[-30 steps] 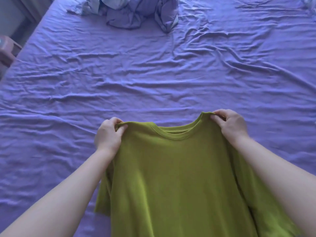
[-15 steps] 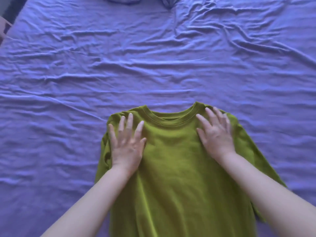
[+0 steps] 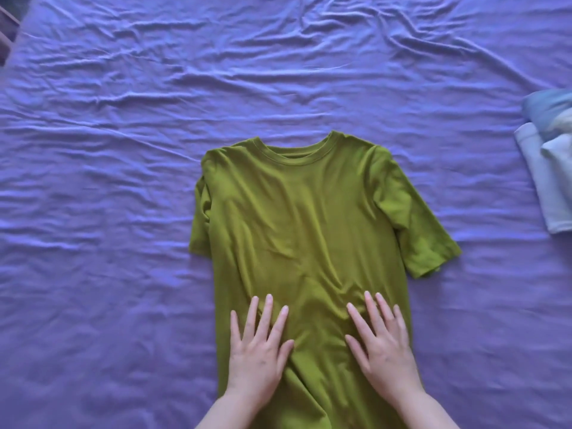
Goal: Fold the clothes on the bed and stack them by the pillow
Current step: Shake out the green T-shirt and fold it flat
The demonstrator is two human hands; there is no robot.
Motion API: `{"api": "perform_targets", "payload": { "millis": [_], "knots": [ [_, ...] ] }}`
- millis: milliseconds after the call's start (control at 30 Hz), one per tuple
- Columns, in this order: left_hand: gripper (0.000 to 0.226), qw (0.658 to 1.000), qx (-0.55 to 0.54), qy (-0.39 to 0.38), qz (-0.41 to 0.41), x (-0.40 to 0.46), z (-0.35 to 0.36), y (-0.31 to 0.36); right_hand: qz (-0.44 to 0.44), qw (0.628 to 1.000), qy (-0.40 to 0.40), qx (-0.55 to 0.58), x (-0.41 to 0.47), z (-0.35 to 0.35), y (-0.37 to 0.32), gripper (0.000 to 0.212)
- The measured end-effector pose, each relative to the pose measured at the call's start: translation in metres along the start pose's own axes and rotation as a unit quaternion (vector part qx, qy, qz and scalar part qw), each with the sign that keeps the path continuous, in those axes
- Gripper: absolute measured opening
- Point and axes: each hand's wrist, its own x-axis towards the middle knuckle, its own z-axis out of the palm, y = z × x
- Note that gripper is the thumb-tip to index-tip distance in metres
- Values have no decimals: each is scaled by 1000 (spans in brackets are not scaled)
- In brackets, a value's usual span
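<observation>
An olive-green T-shirt (image 3: 303,212) lies flat, collar away from me, on the purple bed sheet (image 3: 123,150). Its right sleeve is spread out; its left sleeve is tucked and bunched against the body. My left hand (image 3: 258,348) rests palm down, fingers spread, on the lower left of the shirt. My right hand (image 3: 382,345) lies the same way on the lower right. Neither hand grips the fabric. The shirt's hem runs out of the frame at the bottom.
A pile of pale blue and white folded clothes (image 3: 548,162) sits at the right edge of the bed. The sheet is wrinkled all over. A dark bit of furniture (image 3: 6,32) shows past the bed's top left corner.
My hands let go of the shirt's shoulders, laid it flat, then slid down from the chest to the lower body, palms flat. The view tilted down; the far pile left the frame.
</observation>
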Motion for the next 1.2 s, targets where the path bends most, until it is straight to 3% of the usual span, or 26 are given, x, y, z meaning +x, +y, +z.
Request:
{"api": "perform_targets", "payload": {
  "millis": [133,200,300,433,500,733,933,1033,1200],
  "knots": [
    [57,999,-5,-20,-27,-41,2,5,47,999,11,-12,-58,7,1,66],
    [51,995,-30,-18,-89,-54,3,6,53,998,24,-23,-80,11,4,65],
    [58,972,-97,-26,-212,-72,6,8,42,997,51,-37,-103,18,9,46],
    [54,951,-142,8,-275,-94,14,15,63,997,43,-7,-113,11,15,35],
    [52,939,-161,24,-303,-104,13,23,102,994,44,17,-120,12,17,44],
    [39,907,-287,61,-303,-132,14,32,155,973,62,162,-142,20,17,44],
    [27,914,-250,91,-307,-175,11,-16,186,964,97,161,-157,19,28,42],
    [27,924,-231,69,-297,-187,9,-32,156,978,83,107,-163,22,15,36],
    [27,931,-251,56,-260,-183,11,-34,-41,994,93,44,-170,37,-41,42]
  ]
}}
